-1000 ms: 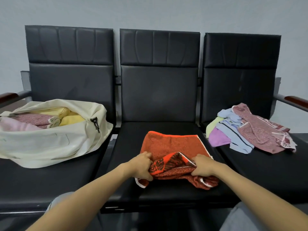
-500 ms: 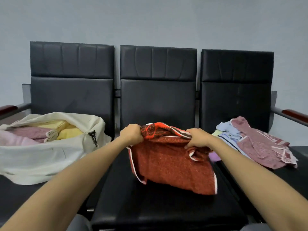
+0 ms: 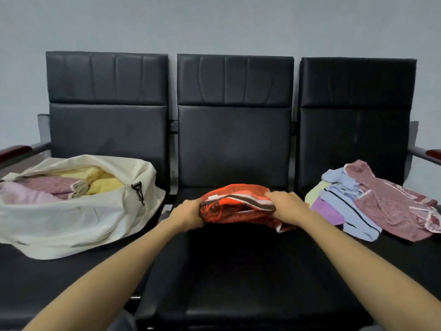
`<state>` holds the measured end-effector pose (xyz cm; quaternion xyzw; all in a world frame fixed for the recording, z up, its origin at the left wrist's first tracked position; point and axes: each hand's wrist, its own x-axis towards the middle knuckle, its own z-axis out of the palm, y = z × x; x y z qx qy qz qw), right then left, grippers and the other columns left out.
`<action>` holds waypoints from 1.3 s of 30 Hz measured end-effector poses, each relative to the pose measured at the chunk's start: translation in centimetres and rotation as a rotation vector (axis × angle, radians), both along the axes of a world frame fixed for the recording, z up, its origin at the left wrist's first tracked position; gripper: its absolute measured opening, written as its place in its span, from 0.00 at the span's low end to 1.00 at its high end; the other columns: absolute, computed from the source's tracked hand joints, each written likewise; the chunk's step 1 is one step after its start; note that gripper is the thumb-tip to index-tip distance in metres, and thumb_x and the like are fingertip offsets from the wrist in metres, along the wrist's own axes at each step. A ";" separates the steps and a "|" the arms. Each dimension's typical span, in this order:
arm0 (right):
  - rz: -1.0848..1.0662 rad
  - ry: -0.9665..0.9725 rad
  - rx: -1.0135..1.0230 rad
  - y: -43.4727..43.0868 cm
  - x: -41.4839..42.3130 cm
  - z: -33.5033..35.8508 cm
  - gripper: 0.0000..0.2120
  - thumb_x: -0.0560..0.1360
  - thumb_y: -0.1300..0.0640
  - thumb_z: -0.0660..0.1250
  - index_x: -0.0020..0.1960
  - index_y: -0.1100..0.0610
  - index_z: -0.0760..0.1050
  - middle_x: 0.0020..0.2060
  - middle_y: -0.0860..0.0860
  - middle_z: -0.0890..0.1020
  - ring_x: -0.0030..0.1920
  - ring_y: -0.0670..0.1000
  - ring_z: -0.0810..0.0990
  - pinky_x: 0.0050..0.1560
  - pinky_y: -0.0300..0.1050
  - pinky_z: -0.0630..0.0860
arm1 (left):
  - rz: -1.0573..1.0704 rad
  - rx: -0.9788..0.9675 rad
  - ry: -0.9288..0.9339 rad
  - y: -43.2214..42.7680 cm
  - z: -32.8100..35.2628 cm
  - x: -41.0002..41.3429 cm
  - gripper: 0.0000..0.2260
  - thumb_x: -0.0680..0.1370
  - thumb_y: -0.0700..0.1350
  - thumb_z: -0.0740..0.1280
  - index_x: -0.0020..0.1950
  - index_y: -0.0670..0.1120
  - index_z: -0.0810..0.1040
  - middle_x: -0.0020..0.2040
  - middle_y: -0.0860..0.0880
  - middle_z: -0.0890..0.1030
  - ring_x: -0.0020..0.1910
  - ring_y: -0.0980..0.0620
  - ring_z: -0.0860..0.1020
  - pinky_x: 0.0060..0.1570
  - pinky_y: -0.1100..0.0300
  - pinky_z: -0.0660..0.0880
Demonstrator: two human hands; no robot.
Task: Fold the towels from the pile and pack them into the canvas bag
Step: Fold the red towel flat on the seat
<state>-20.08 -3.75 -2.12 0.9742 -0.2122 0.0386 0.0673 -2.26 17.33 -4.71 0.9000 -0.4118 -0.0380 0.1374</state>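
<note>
Both my left hand and right hand pinch the ends of the folded orange towel over the middle seat, with several towels already in the canvas bag at left and a pile waiting at right.

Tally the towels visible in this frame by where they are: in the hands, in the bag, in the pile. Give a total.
Held in both hands: 1, the orange-red towel, left hand, right hand
In the canvas bag: 4 visible (2 yellow, 1 maroon, 1 pink)
In the pile: about 5 visible; overlaps make it uncertain
Total: about 10
</note>
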 end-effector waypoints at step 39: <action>-0.137 -0.241 0.774 -11.2 4.8 -6.3 0.04 0.74 0.57 0.71 0.40 0.51 0.79 0.38 0.47 0.81 0.43 0.47 0.79 0.43 0.39 0.70 | 0.086 -0.177 0.618 -1.5 -3.3 10.7 0.10 0.73 0.46 0.74 0.42 0.41 0.78 0.37 0.47 0.79 0.36 0.53 0.77 0.32 0.68 0.72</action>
